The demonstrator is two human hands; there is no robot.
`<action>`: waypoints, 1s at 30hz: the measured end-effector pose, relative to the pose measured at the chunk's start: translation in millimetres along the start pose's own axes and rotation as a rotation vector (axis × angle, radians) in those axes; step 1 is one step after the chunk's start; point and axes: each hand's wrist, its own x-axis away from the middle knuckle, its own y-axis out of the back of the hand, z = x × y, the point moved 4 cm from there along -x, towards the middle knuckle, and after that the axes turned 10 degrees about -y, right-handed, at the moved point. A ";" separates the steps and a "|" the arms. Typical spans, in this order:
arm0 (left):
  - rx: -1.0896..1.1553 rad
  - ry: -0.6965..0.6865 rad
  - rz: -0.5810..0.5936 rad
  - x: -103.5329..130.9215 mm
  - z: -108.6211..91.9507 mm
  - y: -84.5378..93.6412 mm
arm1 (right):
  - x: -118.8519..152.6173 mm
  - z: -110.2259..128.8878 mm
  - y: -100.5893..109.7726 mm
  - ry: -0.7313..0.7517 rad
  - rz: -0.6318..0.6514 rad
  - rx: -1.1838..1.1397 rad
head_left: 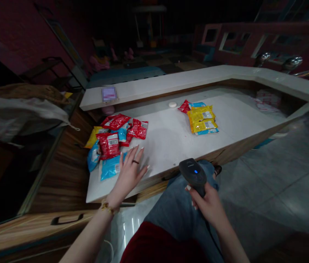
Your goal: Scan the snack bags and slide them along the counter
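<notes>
While the left hand (pixel 130 168) rests flat, fingers spread, on the white table (pixel 170 138) just beside the blue packet (pixel 109 167) in the left pile, the right hand (pixel 208 204) has its fingers clamped on the scanner (pixel 193 174) — pick 1 pkt, barcode up, aim close. Scanned-looking stack (pixel 202 119) sits well apart, far side.

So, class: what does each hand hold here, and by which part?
The right hand grips a scanner by its handle. The left hand holds nothing; it lies flat on the counter, touching a blue packet.
</notes>
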 end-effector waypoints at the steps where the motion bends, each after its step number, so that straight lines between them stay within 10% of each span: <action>1: -0.024 0.020 0.002 12.5 10.8 5.9 | 0.7 0.9 -0.5 0.003 0.002 0.001; 8: -0.120 0.025 0.069 61.5 54.0 23.3 | 6.5 6.4 -4.8 0.014 0.006 0.035; 16: -0.116 0.071 0.072 53.8 53.8 12.2 | 8.2 4.8 -5.4 0.031 0.011 0.015; 30: 0.142 -0.061 0.028 -89.8 -71.0 -47.3 | 9.8 12.6 4.8 0.051 -0.044 0.036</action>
